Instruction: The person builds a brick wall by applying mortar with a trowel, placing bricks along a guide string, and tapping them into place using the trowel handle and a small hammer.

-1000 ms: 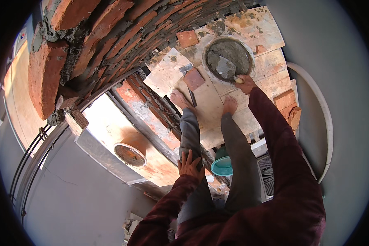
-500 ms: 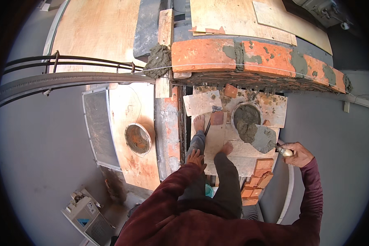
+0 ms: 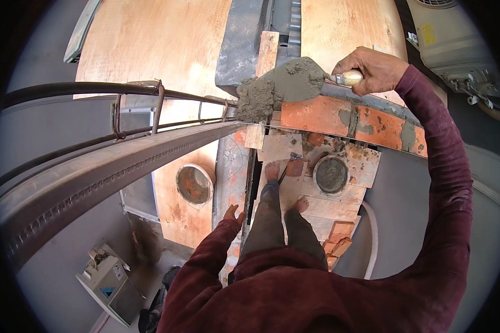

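A: Where is the mortar-smeared pointed trowel with the pale wooden handle (image 3: 303, 80) held?

B: It is held above the near edge of the wall, at the left end of the orange brick course (image 3: 323, 114). The handle is clasped by the curled fingers of the right hand (image 3: 379, 71), so that grip is closed.

A: And the left hand (image 3: 236, 215)?

B: Its fingers are spread, and nothing is seen held in it. Whether the masonry ledge beside it is touched cannot be told.

A: How is the lumpy grey wet mortar (image 3: 256, 101) best handled?

B: It is heaped against the blade, by the upright wooden strip (image 3: 268, 53). It should be eased off with a small tilt, then spread evenly, with the wrist kept loose. Overhanging lumps are best trimmed, and the thin white string (image 3: 300, 129) left undisturbed.

A: Anything below?

B: More mortar is contained in the round pale-rimmed bucket (image 3: 315, 176) near the bare feet; drips should be kept off the footing.
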`<state>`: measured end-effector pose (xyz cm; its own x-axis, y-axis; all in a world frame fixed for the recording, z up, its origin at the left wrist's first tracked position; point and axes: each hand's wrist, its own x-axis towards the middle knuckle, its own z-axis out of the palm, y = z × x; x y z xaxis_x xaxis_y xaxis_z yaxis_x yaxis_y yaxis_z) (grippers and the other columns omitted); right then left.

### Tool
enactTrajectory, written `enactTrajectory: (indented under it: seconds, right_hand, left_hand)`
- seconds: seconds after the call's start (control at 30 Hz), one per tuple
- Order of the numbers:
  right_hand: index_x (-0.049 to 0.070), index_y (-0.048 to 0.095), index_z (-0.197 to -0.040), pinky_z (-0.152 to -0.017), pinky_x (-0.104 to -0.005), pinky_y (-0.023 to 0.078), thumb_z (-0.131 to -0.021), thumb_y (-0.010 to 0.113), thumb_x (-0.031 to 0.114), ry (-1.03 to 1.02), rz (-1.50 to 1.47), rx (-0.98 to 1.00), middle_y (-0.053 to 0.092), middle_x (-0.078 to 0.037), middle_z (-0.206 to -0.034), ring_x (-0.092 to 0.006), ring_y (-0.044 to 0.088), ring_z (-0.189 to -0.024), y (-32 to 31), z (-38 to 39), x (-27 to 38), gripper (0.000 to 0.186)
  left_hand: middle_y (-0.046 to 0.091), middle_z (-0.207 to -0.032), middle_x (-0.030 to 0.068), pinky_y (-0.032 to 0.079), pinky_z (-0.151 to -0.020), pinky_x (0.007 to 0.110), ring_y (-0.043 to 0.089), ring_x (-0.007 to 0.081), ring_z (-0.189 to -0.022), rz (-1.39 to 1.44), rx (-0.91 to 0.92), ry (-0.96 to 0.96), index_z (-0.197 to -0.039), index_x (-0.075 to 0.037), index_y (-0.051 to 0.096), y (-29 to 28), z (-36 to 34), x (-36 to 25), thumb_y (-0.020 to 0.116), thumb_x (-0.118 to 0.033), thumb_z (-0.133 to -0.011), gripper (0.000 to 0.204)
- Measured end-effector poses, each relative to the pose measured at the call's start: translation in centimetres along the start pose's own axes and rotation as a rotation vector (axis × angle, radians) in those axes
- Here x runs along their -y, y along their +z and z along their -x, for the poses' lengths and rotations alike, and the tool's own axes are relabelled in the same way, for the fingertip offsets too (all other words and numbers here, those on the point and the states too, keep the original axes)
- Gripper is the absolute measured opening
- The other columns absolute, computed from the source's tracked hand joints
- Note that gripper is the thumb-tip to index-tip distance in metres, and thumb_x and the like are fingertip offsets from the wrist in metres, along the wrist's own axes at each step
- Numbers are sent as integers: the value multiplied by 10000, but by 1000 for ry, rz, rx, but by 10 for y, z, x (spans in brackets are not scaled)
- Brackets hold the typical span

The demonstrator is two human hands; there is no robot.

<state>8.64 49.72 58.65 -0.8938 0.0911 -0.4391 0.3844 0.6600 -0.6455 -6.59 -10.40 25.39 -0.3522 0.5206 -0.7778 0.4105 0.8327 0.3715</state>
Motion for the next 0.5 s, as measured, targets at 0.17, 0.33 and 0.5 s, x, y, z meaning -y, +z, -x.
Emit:
enactTrajectory:
  seconds: [0.17,0.33,0.5]
  right_hand:
    - [101,622,-908,-666,-399,539,-743,631,79,55,780,-115,623,-83,-824,-269,654,-772,40,-88,-11,167]
    - [107,616,-931,-692,-368,545,-794,582,49,11,855,-311,593,-69,-831,-252,652,-806,69,-83,-22,153]
    - [98,603,-894,-682,-354,537,-798,579,87,18,915,-400,591,-57,-849,-236,648,-820,45,-51,5,100]
  left_hand:
    - [403,-1428,216,286,-1120,381,351,332,-1354,24,40,-174,-1351,-65,473,-9,23,41,631,-416,-862,622]
    - [429,-1415,200,293,-1113,368,364,316,-1349,104,68,-186,-1348,-56,475,2,26,35,621,-428,-872,622]
    - [467,-1384,197,362,-1067,377,438,314,-1297,219,130,-102,-1320,-90,521,11,9,15,631,-420,-872,568]
